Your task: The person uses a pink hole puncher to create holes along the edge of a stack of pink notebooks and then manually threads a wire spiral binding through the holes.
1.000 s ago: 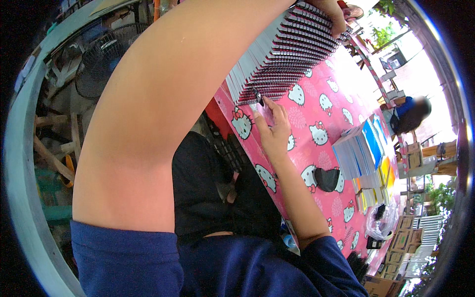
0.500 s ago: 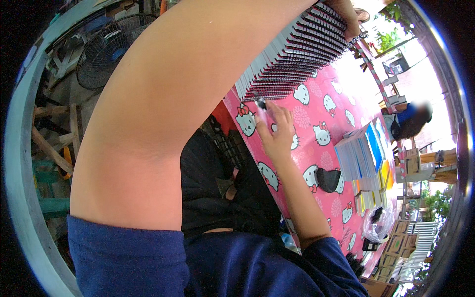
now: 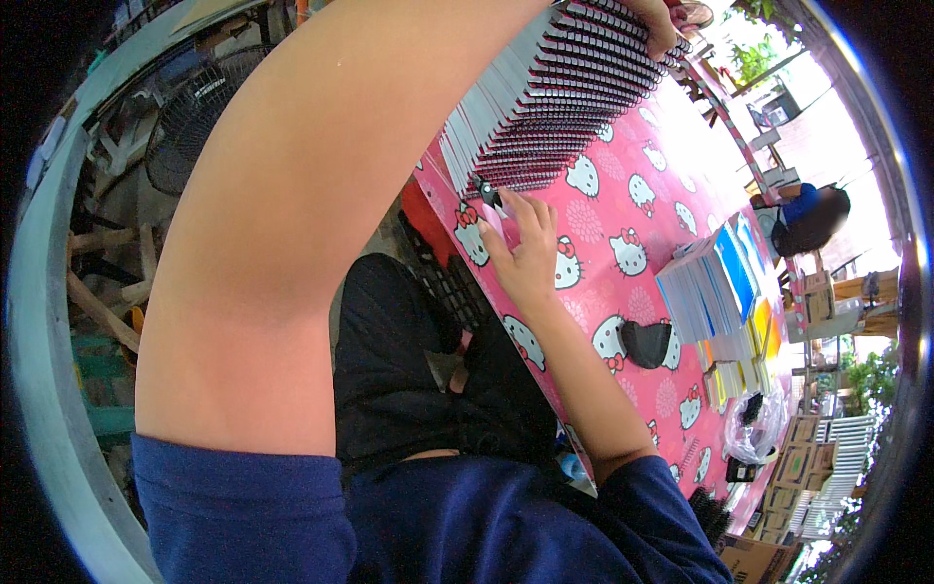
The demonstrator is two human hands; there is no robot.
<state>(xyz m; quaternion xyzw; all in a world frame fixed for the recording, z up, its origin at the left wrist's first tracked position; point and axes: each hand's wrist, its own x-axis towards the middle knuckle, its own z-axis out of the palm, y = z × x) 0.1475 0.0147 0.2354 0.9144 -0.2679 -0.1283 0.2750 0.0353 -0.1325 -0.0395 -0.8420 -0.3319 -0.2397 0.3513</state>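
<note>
A long row of spiral-bound notebooks (image 3: 574, 92) with black wire coils lies across the table's upper part in the head view. My left arm reaches over it. At its far right end my left hand (image 3: 660, 27) has its fingers curled over the coil ends; part of the hand is cut off by the frame. My right hand (image 3: 530, 243) is closed around small pliers (image 3: 489, 198) with pink handles and a dark head. The pliers' head is at the near coil ends, by the row's lower left corner. Whether the jaws grip a wire is too small to tell.
A pink patterned cloth (image 3: 584, 224) covers the table. To the right are a black pouch-like item (image 3: 646, 345), a stack of blue and yellow books (image 3: 715, 292) and a clear plastic bag (image 3: 754, 433). Another person (image 3: 812, 222) is beyond the table. A fan (image 3: 195, 122) stands at left.
The view has shifted slightly, so the notebooks appear farther left. My right hand and the pliers have moved a little left near the coil ends. My left hand keeps its hold.
</note>
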